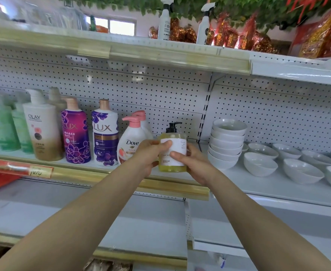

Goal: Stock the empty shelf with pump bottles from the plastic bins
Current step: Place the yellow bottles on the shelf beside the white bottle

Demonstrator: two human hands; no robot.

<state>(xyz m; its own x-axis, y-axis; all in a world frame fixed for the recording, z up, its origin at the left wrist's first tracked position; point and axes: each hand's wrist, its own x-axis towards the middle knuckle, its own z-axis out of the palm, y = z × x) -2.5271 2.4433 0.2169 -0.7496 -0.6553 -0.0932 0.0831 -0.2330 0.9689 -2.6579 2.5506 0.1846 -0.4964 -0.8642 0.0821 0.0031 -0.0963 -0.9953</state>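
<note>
A yellow pump bottle with a black pump and a white label stands at the front of the middle shelf, right of the Dove bottle. My left hand grips its left side, thumb across the label. My right hand grips its right side, thumb on the label. Left of the Dove bottle stand two purple Lux bottles, an Olay bottle and several green bottles.
White bowls are stacked just right of the yellow bottle, and more bowls spread along the right shelf section. Spray bottles and red-gold packets sit on the top shelf. A lower shelf runs under my arms.
</note>
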